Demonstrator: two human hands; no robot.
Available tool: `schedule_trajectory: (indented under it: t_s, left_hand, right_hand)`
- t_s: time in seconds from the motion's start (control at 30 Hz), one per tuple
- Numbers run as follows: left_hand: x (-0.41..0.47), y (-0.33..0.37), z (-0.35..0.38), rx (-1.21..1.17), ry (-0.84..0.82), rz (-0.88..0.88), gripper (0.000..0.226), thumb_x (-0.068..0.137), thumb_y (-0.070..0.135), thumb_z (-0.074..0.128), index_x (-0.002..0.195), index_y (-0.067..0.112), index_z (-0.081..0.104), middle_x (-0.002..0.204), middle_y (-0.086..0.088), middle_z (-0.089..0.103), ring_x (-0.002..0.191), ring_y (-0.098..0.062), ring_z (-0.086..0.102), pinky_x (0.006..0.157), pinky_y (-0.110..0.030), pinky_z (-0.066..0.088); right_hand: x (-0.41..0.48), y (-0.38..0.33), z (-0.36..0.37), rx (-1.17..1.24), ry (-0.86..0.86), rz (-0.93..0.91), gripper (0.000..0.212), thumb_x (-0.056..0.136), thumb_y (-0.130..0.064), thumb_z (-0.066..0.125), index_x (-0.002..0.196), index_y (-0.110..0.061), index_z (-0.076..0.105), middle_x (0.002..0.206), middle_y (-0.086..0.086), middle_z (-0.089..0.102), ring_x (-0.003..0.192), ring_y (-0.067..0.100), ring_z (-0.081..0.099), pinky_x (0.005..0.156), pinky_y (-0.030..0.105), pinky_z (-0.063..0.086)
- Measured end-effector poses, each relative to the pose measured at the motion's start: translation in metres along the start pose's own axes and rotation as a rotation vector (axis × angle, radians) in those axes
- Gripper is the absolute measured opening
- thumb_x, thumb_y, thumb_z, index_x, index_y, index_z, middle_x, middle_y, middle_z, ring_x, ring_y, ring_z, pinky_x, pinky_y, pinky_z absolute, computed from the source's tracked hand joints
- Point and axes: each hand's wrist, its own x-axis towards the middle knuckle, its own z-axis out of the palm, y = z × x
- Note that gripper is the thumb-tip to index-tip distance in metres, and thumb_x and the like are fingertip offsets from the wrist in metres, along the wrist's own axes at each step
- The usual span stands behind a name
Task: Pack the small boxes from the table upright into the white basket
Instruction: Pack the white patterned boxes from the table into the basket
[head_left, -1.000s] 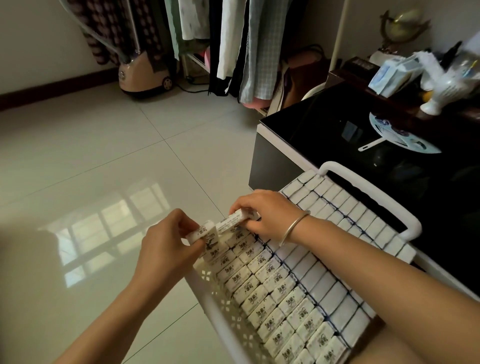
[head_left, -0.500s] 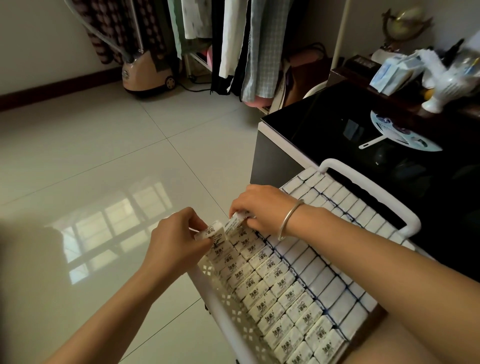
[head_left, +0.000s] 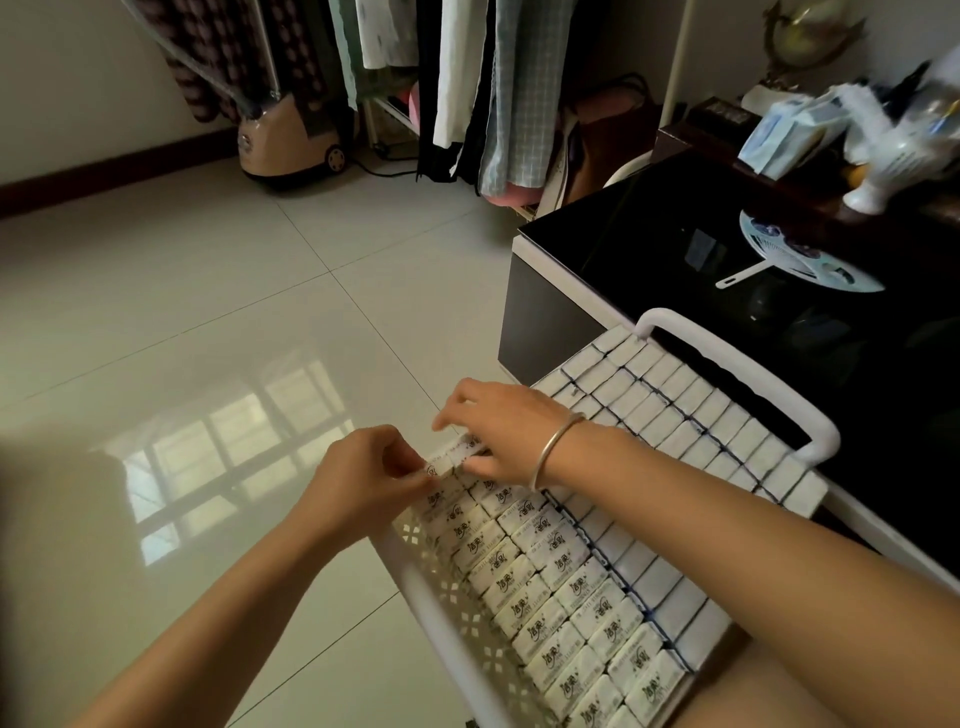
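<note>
The white basket sits at the lower right, packed tight with several rows of small white boxes standing upright. My left hand pinches one small box at the basket's near left corner. My right hand, with a metal bangle on the wrist, presses another small box down right beside it. Both boxes are nearly level with the packed rows. My right forearm crosses over the middle of the basket and hides part of the rows.
A black table lies behind the basket, carrying a round fan, a white vase and tissue packs. A garment steamer and hanging clothes stand at the back on the tiled floor.
Both hands have lowered their boxes from raised and tilted above the corner down into the basket's corner rows. The hands moved closer together.
</note>
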Motion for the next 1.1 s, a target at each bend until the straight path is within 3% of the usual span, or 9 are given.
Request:
schedule_trajectory:
  t_s: [0.1, 0.2, 0.37, 0.47, 0.63, 0.8, 0.93, 1.03, 1.1]
  left_hand:
    - [0.008, -0.002, -0.012, -0.169, -0.124, -0.069, 0.015, 0.081, 0.018, 0.077, 0.077, 0.007, 0.069, 0.081, -0.005, 0.076, 0.086, -0.029, 0.071, 0.082, -0.046, 0.059]
    - [0.016, -0.003, -0.019, -0.207, -0.183, -0.076, 0.014, 0.080, 0.011, 0.078, 0.081, 0.000, 0.070, 0.081, -0.012, 0.075, 0.087, -0.029, 0.072, 0.082, -0.041, 0.060]
    - [0.028, -0.009, -0.010, -0.081, -0.116, -0.065, 0.022, 0.071, 0.015, 0.085, 0.071, 0.003, 0.067, 0.065, -0.010, 0.062, 0.054, -0.013, 0.063, 0.056, -0.023, 0.057]
    - [0.031, -0.009, -0.004, 0.077, -0.076, -0.030, 0.026, 0.071, 0.022, 0.086, 0.071, 0.007, 0.065, 0.073, -0.011, 0.068, 0.042, -0.009, 0.059, 0.045, -0.019, 0.048]
    - [0.033, -0.008, -0.009, 0.238, -0.086, -0.038, 0.027, 0.078, 0.036, 0.079, 0.068, 0.014, 0.066, 0.069, -0.003, 0.070, 0.055, -0.018, 0.064, 0.060, -0.032, 0.057]
    - [0.023, 0.001, -0.017, 0.521, -0.093, -0.105, 0.066, 0.098, 0.051, 0.036, 0.053, 0.020, 0.073, 0.066, 0.005, 0.073, 0.060, -0.012, 0.065, 0.074, -0.029, 0.056]
    - [0.023, 0.014, -0.008, 0.520, -0.311, -0.147, 0.076, 0.101, 0.056, 0.019, 0.068, 0.024, 0.080, 0.080, 0.003, 0.076, 0.077, -0.016, 0.065, 0.084, -0.027, 0.049]
    - [0.025, 0.016, -0.006, 0.490, -0.337, -0.129, 0.072, 0.102, 0.053, 0.020, 0.075, 0.023, 0.081, 0.088, 0.005, 0.076, 0.089, -0.016, 0.065, 0.092, -0.027, 0.044]
    - [0.021, 0.013, -0.007, 0.479, -0.321, -0.104, 0.067, 0.103, 0.050, 0.024, 0.080, 0.022, 0.081, 0.083, 0.005, 0.073, 0.082, -0.015, 0.060, 0.086, -0.025, 0.043]
  right_hand:
    - [0.001, 0.004, -0.010, 0.245, 0.025, 0.093, 0.022, 0.089, -0.035, 0.061, 0.111, -0.031, 0.062, 0.119, -0.009, 0.058, 0.100, 0.009, 0.057, 0.091, 0.031, 0.047]
    - [0.005, 0.008, -0.013, 0.308, 0.040, 0.156, 0.009, 0.089, -0.028, 0.064, 0.095, -0.030, 0.071, 0.101, -0.012, 0.064, 0.099, 0.007, 0.056, 0.085, 0.024, 0.043]
    - [0.012, 0.012, 0.003, 0.232, 0.064, 0.248, 0.010, 0.084, -0.038, 0.068, 0.092, -0.032, 0.067, 0.102, -0.010, 0.057, 0.109, 0.013, 0.046, 0.091, 0.032, 0.042]
    - [0.015, 0.013, 0.014, 0.176, 0.090, 0.333, 0.023, 0.080, -0.047, 0.069, 0.094, -0.031, 0.060, 0.109, -0.006, 0.056, 0.111, 0.017, 0.045, 0.091, 0.032, 0.038]
    - [0.013, 0.014, 0.019, 0.176, 0.125, 0.349, 0.032, 0.081, -0.047, 0.068, 0.103, -0.027, 0.058, 0.114, -0.005, 0.056, 0.111, 0.017, 0.046, 0.092, 0.031, 0.038]
    - [0.000, 0.013, 0.030, 0.375, 0.356, 0.384, 0.014, 0.093, -0.024, 0.056, 0.106, -0.024, 0.061, 0.110, -0.006, 0.059, 0.105, 0.014, 0.048, 0.088, 0.026, 0.041]
    - [-0.007, -0.001, 0.031, 0.389, 0.452, 0.339, 0.020, 0.092, -0.013, 0.050, 0.105, -0.024, 0.061, 0.110, -0.007, 0.060, 0.104, 0.013, 0.048, 0.088, 0.026, 0.042]
    - [-0.012, -0.007, 0.031, 0.415, 0.470, 0.312, 0.023, 0.091, -0.009, 0.049, 0.105, -0.023, 0.061, 0.110, -0.007, 0.061, 0.104, 0.013, 0.048, 0.089, 0.028, 0.043]
    - [-0.019, -0.006, 0.033, 0.427, 0.483, 0.324, 0.025, 0.091, -0.007, 0.047, 0.104, -0.022, 0.062, 0.109, -0.007, 0.061, 0.104, 0.013, 0.049, 0.090, 0.029, 0.043]
